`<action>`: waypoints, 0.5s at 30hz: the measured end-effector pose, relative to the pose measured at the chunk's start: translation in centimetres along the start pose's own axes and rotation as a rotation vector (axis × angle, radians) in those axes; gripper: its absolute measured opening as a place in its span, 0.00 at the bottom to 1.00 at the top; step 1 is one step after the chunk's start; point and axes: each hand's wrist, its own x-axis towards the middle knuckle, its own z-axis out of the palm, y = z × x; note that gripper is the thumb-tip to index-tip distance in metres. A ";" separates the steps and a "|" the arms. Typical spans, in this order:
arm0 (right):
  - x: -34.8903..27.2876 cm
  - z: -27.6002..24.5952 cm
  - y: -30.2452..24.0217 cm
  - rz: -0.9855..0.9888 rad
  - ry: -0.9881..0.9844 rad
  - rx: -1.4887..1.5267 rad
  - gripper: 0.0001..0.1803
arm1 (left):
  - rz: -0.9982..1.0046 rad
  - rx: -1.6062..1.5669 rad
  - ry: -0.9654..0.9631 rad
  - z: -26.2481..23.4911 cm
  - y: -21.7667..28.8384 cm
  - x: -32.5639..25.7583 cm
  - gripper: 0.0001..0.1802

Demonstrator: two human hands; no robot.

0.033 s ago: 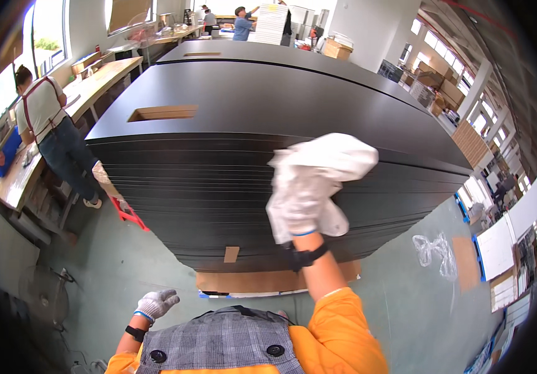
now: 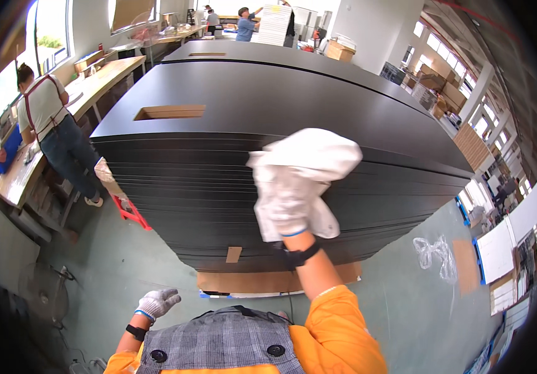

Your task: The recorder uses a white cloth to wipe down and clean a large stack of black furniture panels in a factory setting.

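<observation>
The head view looked down over a tall stack of black sheets [image 2: 268, 181] that filled the middle of the frame, its layered front edge facing the person. The right hand [image 2: 290, 196], in a white work glove with a blue cuff and a dark wristband below it, was raised against that front edge near the top of the stack. It gripped a white cloth [image 2: 318, 153], which was bunched over the fingers and pressed on the upper layers just below the top sheet. The orange sleeve [image 2: 337, 330] of that arm rose from the lower edge.

The left hand [image 2: 157, 303], also in a white glove with a blue cuff and a dark wristband, hung low beside the person's grey checked vest [image 2: 225, 343], well apart from the stack. Its fingers were loosely spread and held nothing.

A brown cardboard strip [image 2: 170, 112] lay on the top sheet toward the left, and a small brown tab [image 2: 233, 254] stuck to the lower front layers. The stack rested on a cardboard base [image 2: 262, 282], with a red pallet corner [image 2: 132, 213] showing at its left. On the green floor [image 2: 399, 299] to the right lay a crumpled piece of clear plastic wrap [image 2: 433, 254].

At the left, a co-worker [image 2: 56, 134] in an apron stood at a wooden workbench [image 2: 103, 71]. Other people [image 2: 243, 22] worked at the far end of the room.
</observation>
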 end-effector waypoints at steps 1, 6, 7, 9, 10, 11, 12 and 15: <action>1.0 -0.3 -2.6 -0.166 -0.008 -0.002 0.31 | 0.001 -0.007 0.004 -0.3 0.1 0.0 0.29; 5.8 -0.3 -11.1 -0.881 0.441 -0.306 0.29 | 0.079 -0.012 0.002 -0.4 -1.8 -0.5 0.29; 4.8 1.0 -12.5 -0.802 0.376 0.015 0.27 | 0.079 -0.016 0.005 -0.3 -2.3 -0.7 0.29; 4.7 0.8 -11.2 -0.711 0.312 0.038 0.26 | 0.074 -0.016 -0.019 -0.1 -3.2 -1.1 0.29; 4.3 -0.2 -9.2 -0.546 0.013 0.151 0.27 | 0.075 -0.044 -0.001 0.5 -4.8 -1.4 0.29; 3.6 -1.6 -6.1 -0.375 -0.286 0.254 0.28 | 0.064 -0.056 0.002 0.8 -5.9 -2.1 0.29; 2.8 -3.1 -3.2 -0.471 0.113 -0.117 0.26 | 0.029 -0.055 0.002 0.9 -6.6 -2.7 0.29; 1.4 -3.9 2.6 0.039 0.062 0.133 0.27 | -0.031 -0.064 -0.030 1.2 -8.7 -3.0 0.30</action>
